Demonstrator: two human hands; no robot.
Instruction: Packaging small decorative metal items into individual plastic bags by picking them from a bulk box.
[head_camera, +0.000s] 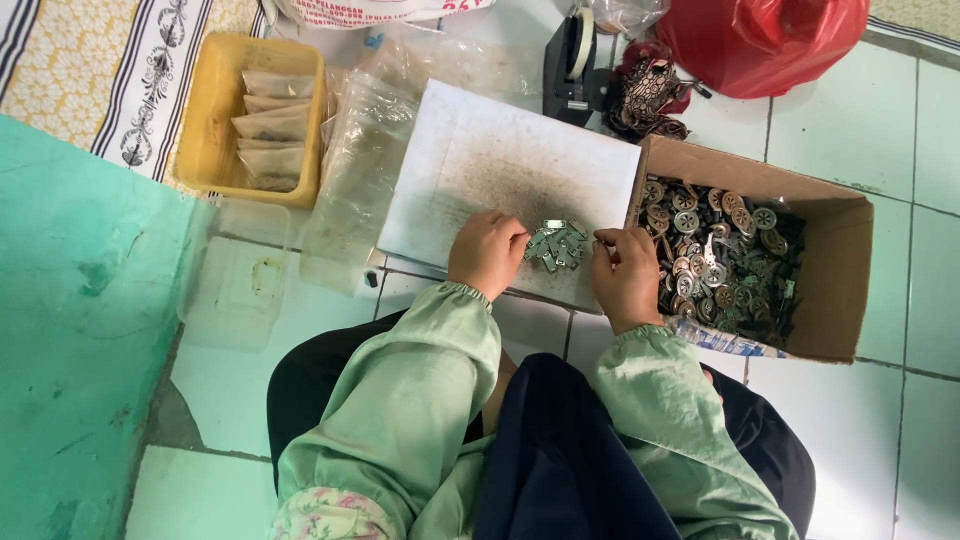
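Note:
A small heap of flat grey metal pieces (558, 245) lies near the front edge of a smudged white sheet (500, 160) on the tiled floor. My left hand (487, 252) rests curled at the heap's left side, fingertips touching the pieces. At the heap's right side is my right hand (625, 275), its fingers pinched together; whether it holds a piece is hidden. Both arms wear pale green sleeves.
An open cardboard box (840, 290) of round and flat metal parts stands right of the sheet. A yellow tub (205, 120) with filled clear bags, loose plastic bags (360, 170), a clear lidded tub (245, 280), a tape dispenser (572, 75) and a red bag (760, 35) surround it.

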